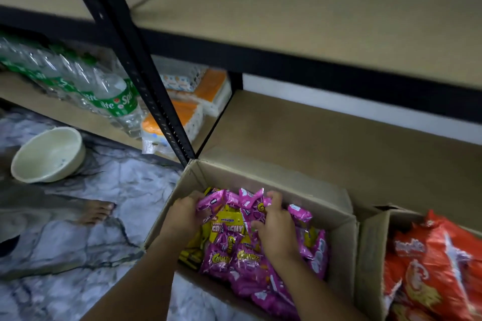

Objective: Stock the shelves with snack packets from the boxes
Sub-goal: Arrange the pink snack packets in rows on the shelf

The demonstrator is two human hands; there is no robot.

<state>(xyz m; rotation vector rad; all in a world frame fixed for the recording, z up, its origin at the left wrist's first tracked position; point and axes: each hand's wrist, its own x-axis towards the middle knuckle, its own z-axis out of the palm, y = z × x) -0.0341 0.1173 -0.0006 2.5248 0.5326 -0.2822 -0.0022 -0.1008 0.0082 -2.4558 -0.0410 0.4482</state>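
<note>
Two hands reach into the open cardboard box (336,219) at lower centre of the frame. The left hand (185,214) curls its fingers round a pink snack packet (211,199) at the pile's far left; the right hand (275,227) grips more pink packets (257,206) mid-pile. Yellow packets (229,227) lie between them. A second box (370,247) of orange packets (438,263) sits lower right, below the bare brown shelf (339,133).
</note>
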